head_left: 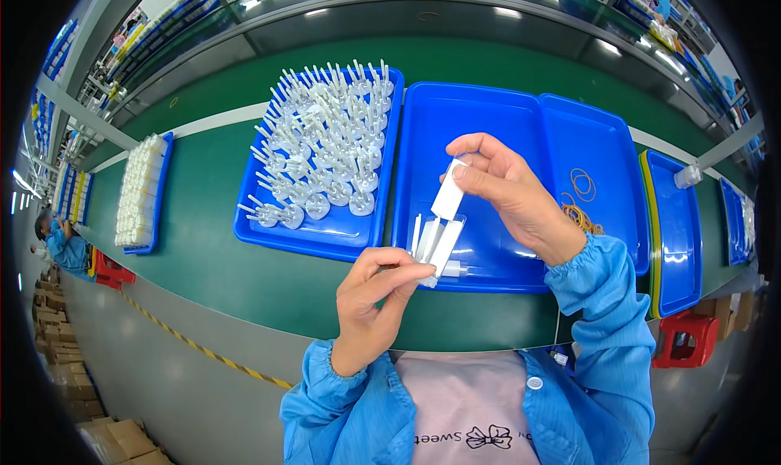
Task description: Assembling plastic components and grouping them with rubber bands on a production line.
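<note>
My left hand (370, 302) pinches the lower end of a small bundle of flat white strips and a thin white stick (442, 245), partly in what looks like clear plastic. Up and to the right, my right hand (517, 190) grips a white rectangular piece (450, 192) between thumb and fingers. That piece's lower end meets or overlaps the top of the bundle; I cannot tell which. Both hands are over the near part of a blue tray (472, 99). Another small white piece (457, 268) lies in this tray, close to my left fingertips.
To the left, a blue tray (305, 239) holds many clear round-based parts with upright white stems (325, 152). Rubber bands (581, 218) lie in the blue tray (590, 131) at right. Farther right are stacked trays (679, 261) and a red stool (687, 339).
</note>
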Available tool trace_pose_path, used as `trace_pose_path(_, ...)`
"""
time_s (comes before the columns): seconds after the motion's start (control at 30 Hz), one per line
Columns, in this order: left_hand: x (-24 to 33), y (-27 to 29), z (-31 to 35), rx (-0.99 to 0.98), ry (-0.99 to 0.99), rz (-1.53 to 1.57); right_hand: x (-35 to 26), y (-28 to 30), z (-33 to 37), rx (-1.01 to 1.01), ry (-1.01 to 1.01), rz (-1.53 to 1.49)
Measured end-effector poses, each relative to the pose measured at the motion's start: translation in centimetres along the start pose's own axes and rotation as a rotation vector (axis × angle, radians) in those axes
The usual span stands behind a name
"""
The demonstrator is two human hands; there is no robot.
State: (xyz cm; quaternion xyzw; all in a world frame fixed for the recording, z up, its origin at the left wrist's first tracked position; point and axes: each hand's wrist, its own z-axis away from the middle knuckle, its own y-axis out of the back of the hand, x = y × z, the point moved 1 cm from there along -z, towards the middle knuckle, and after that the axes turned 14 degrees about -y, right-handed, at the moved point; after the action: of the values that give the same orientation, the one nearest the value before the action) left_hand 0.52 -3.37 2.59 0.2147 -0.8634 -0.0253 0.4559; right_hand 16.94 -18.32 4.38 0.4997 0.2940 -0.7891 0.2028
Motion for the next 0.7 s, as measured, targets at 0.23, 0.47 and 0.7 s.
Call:
trace_pose_path(0.23,0.0,0.2,0.1,-0.028,0.007,0.004,0.3,-0.2,0.1,-0.034,0.012,0.031)
trace_pose_path(0.47,0.0,0.3,0.1,-0.046,-0.154,-0.145,1.4,-0.7,0.3,-0.144,-0.137,-0.067)
trace_pose_path(0.7,-0.8,0.3,0.6,0.193,0.026,-0.103,1.2,-3.5,2.4,-0.129,0.006,0.029)
